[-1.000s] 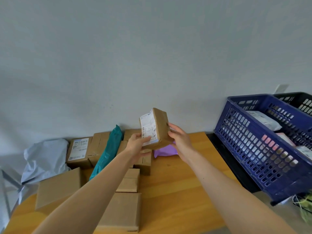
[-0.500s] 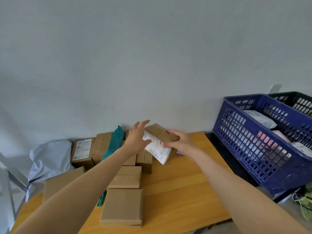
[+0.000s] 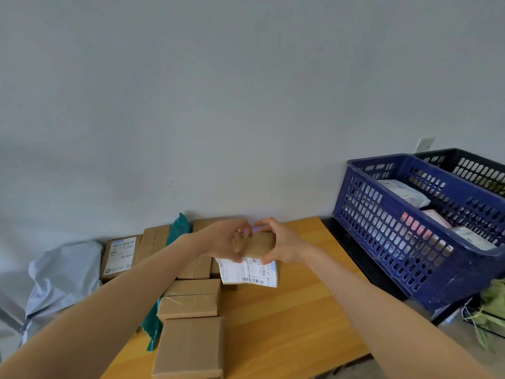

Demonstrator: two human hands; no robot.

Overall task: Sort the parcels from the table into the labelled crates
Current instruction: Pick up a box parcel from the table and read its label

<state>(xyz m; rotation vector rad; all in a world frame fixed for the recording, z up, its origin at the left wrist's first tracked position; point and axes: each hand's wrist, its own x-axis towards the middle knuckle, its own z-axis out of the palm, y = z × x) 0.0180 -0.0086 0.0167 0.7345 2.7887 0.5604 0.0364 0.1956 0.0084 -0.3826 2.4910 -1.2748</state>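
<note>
Rightward, table edge (image 3: 332,269) between parcel (image 3: 258,243) and crate (image 3: 388,231).

A parcel-sorting room is showing — brown cardboard parcels (image 3: 188,347) and poly mailers (image 3: 65,272) are lying heaped on a wooden table (image 3: 289,313) against a plain grey wall (image 3: 246,105), with a blue plastic crate (image 3: 382,231) standing alongside.

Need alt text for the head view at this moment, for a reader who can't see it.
The left hand and right hand grip a small brown parcel over a wooden table, its white label facing the camera. More brown boxes and a teal mailer lie to the left; a blue crate holding parcels stands to the right.
</note>
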